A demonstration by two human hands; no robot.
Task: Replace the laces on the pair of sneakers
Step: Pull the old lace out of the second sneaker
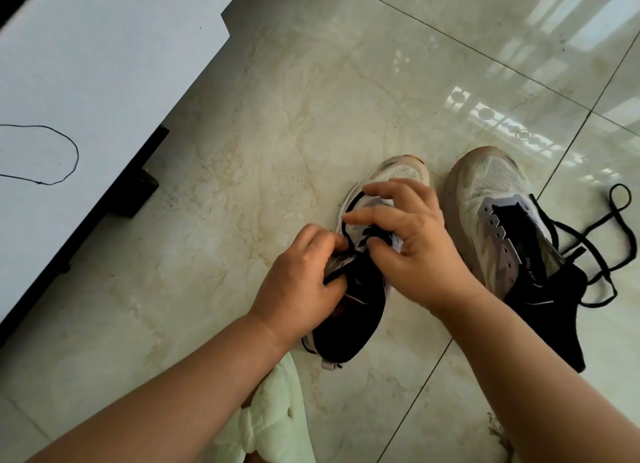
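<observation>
head cam | looks steeply down | near hands | tiled floor

floor: glossy beige marble tiles, running off right of the white table
table: white top, dark legs
light: window glare bouncing off tiles, far from the table

Home: glossy marble floor tiles

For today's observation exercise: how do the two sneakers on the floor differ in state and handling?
The left white-and-black mesh sneaker is being handled: both hands work at its eyelets, the left hand pinching black lace. The right white-and-black mesh sneaker stands untouched. Its eyelets are bare, and a loose black lace lies beside it, whereas the left one has lace at its eyelets. Both point the same way on the pale marble tile floor.
</observation>
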